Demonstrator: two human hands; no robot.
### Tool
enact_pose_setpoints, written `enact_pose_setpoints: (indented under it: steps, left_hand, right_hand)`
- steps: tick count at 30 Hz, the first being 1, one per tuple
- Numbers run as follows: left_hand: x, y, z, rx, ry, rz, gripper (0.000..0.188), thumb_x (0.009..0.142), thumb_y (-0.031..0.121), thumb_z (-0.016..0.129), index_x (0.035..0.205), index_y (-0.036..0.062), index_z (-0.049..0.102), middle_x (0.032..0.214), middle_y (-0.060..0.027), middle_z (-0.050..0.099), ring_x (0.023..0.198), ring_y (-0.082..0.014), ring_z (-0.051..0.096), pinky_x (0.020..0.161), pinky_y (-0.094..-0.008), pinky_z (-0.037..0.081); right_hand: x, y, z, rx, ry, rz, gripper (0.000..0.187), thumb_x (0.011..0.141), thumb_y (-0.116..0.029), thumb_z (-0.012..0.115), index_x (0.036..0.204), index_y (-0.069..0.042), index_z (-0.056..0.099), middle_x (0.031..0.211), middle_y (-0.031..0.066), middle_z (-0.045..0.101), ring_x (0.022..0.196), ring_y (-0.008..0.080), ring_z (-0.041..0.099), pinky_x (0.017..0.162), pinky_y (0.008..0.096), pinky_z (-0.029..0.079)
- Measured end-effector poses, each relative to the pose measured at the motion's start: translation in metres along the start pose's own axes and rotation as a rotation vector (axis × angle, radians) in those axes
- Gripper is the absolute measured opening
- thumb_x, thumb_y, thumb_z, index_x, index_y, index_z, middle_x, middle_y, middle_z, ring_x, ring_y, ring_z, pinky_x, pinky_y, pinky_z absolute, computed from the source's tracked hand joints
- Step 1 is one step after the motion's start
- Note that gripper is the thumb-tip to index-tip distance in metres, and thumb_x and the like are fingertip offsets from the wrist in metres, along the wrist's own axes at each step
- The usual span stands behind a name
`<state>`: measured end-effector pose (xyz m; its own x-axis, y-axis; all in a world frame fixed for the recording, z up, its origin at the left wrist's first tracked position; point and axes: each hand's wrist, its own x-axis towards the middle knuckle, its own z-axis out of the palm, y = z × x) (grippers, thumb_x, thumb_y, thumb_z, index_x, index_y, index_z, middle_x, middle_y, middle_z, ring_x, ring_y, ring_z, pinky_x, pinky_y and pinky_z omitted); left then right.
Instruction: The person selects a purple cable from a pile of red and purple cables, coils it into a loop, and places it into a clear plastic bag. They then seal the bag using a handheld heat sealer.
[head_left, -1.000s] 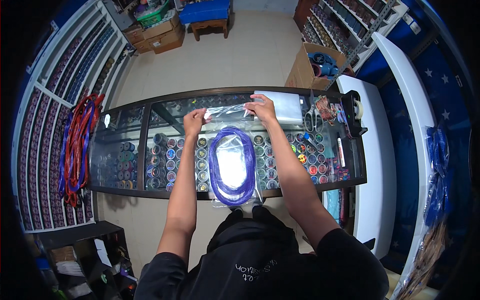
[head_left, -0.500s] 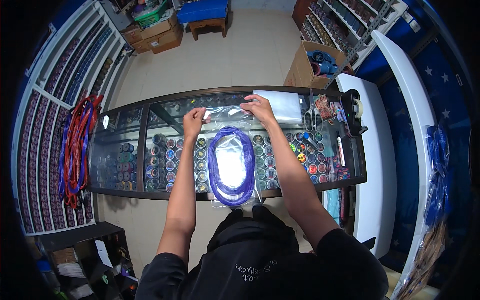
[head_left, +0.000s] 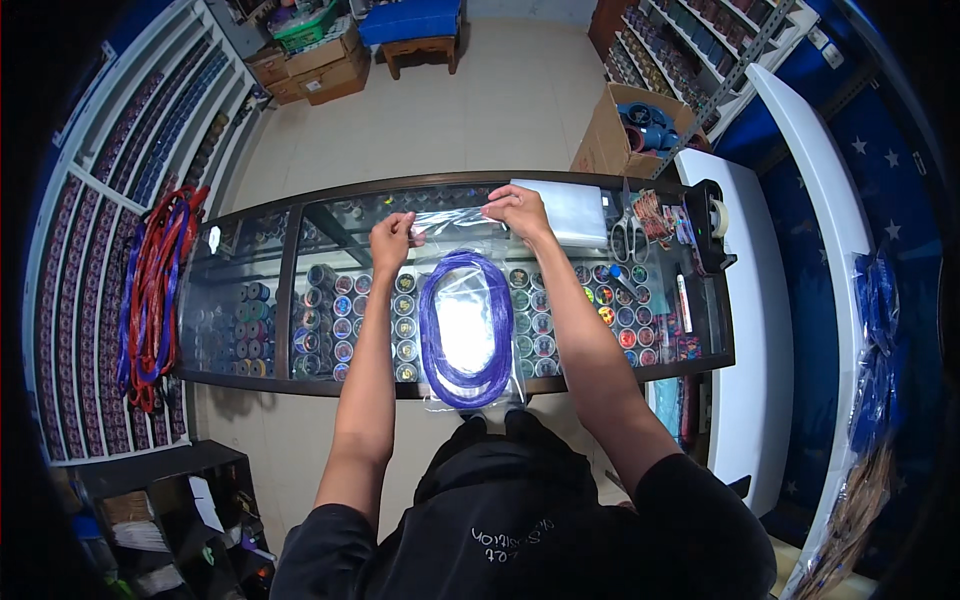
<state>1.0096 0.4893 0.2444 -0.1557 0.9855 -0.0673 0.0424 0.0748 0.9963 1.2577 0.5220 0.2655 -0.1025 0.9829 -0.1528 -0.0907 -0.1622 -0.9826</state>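
Note:
A coil of purple cord (head_left: 431, 330) lies inside a clear plastic bag (head_left: 463, 222) on the glass counter. At the bag's far end, my left hand (head_left: 392, 243) pinches the left corner. Across from it, my right hand (head_left: 519, 212) grips the right corner between thumb and fingers. The bag's top edge is stretched between both hands, and its near end hangs over the counter's front edge. Light glares off the plastic in the middle of the oval coil.
The glass display counter (head_left: 250, 217) holds several round spools under its top. A stack of clear bags (head_left: 560, 212), scissors (head_left: 628, 240), a tape dispenser (head_left: 708, 225) and a marker (head_left: 684, 303) lie at the right. Red and purple cords (head_left: 160, 290) hang by the left shelves.
Both hands have drawn the bag's top edge straighter and tauter; the right hand's fingers have closed on its corner. The coil has shifted very slightly.

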Motion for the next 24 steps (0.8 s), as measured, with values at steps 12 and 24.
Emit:
enact_pose_setpoints:
  steps: [12,24]
  left_hand:
    - [-0.008,0.009,0.007,-0.192,-0.053,-0.131,0.024,0.094,0.021,0.058,0.1,-0.0021,0.057,0.089,-0.0136,0.067,0.071,-0.019,0.067,0.065,-0.0291,0.057]
    - [0.0,0.01,0.007,-0.159,-0.136,-0.069,0.019,0.09,0.008,0.061,0.106,-0.0006,0.055,0.09,-0.0098,0.065,0.081,-0.0199,0.068,0.07,-0.03,0.058]
  right_hand:
    - [-0.002,-0.002,0.001,-0.211,0.025,-0.098,0.022,0.075,0.002,0.07,0.096,0.0,0.065,0.078,0.0062,0.068,0.076,0.0108,0.065,0.067,0.0227,0.051]
    - [-0.009,-0.002,0.021,-0.628,0.073,-0.527,0.023,0.071,-0.008,0.075,0.094,-0.006,0.071,0.092,0.0093,0.068,0.085,0.0224,0.067,0.076,0.0323,0.053]
